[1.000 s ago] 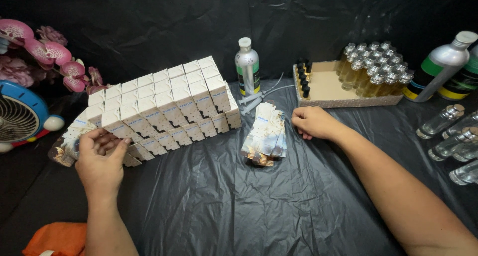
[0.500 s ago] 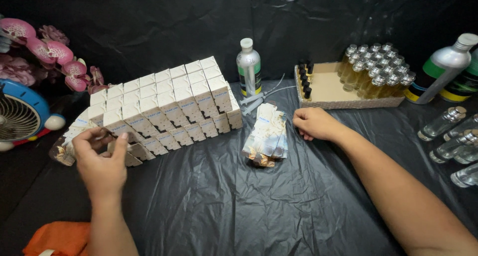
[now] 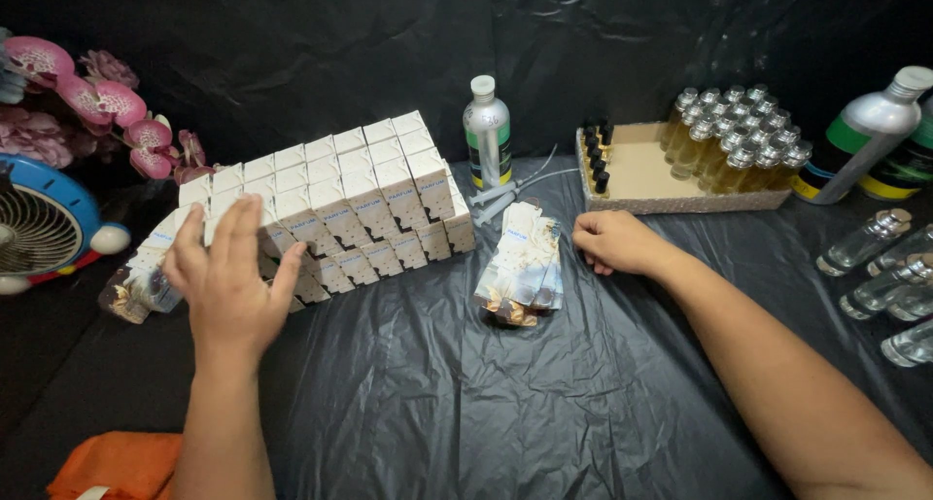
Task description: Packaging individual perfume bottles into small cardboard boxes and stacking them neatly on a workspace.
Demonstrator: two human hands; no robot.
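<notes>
1. Plastic sheeting [image 3: 437, 393], black, covered the table, giving a wipeable surface.
2. Small white cartons [image 3: 340, 208] stood packed in stepped rows at left centre, tops showing for easy reach.
3. Cardboard tray [image 3: 646, 174] kept the amber-filled bottles [image 3: 734, 136] grouped at the back right.
4. Left hand [image 3: 231, 281] hovered, fingers spread wide and holding nothing, at the cartons' near end.
5. Right hand [image 3: 614, 241] rested loosely curled on the sheeting, empty as far as could be seen, just beside a bundle of flat printed sleeves [image 3: 523, 265].

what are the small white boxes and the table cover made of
The small white boxes near the left hand look like matte paperboard: crisp folded edges, flat faces. The table cover looks like thin glossy black plastic sheeting, given its shiny creases and wrinkles.
</notes>
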